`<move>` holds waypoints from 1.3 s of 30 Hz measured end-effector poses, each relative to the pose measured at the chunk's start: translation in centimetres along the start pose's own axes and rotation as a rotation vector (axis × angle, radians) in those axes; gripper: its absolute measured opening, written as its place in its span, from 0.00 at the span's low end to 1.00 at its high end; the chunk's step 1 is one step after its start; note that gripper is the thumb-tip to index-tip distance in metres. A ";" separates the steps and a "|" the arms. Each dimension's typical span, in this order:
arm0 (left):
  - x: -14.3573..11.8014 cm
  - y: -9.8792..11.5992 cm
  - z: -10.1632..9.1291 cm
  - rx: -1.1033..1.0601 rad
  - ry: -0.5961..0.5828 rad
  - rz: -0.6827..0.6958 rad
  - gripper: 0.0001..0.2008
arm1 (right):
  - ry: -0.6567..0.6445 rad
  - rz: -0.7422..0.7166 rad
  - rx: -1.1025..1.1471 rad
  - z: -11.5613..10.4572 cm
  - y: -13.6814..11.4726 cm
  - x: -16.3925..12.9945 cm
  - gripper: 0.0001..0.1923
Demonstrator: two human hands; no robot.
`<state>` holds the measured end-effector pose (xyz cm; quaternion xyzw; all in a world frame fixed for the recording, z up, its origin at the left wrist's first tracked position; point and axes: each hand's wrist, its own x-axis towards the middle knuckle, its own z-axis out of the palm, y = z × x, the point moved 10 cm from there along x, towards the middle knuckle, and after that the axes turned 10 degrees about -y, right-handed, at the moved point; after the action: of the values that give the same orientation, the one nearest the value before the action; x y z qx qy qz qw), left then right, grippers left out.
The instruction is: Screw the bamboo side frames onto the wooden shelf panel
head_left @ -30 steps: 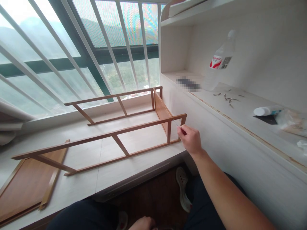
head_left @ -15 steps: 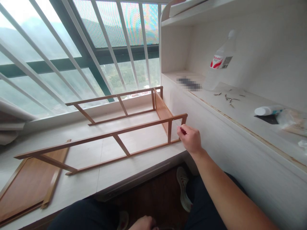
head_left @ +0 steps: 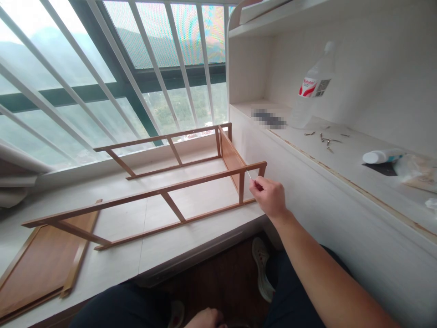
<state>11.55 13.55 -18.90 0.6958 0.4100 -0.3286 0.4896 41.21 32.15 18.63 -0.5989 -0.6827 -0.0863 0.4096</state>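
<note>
My right hand [head_left: 268, 196] is closed, pinching a slim metal hex key [head_left: 249, 175]. The key's far tip meets the upper rail of the near side of a wooden shelf frame [head_left: 143, 193], close to its right end. This frame lies on its side on the white ledge, its two ladder-like sides joined at the right by a wooden panel [head_left: 232, 157]. Low at the picture's bottom edge, my left hand [head_left: 205, 317] shows only in part, fingers curled; anything inside it is hidden.
Another wooden panel [head_left: 44, 259] lies at the ledge's left. On the white shelf [head_left: 358, 141] at right are several small metal screws [head_left: 327, 140], a clear bottle [head_left: 312, 91], a white tube [head_left: 380, 156] and a plastic bag [head_left: 418, 173]. Barred windows [head_left: 164, 68] stand behind.
My right hand has turned slightly and shifted a little left, and the hex key shows more clearly. The frame and my left hand have hardly moved.
</note>
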 end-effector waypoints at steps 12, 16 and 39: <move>0.5 -0.8 0.1 -0.019 0.010 -0.025 0.21 | -0.078 0.416 0.621 3.2 3.6 -1.5 0.22; 0.1 -0.3 -0.2 -0.020 0.016 -0.030 0.21 | -0.083 0.537 0.898 4.6 3.6 -2.0 0.21; -0.8 1.2 -0.8 -0.016 -0.016 -0.007 0.23 | -0.207 0.748 2.302 8.5 -1.8 -2.8 0.11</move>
<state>12.26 13.86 -17.49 0.6879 0.4111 -0.3326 0.4972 35.62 34.79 11.91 -0.0489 -0.1744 0.7425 0.6450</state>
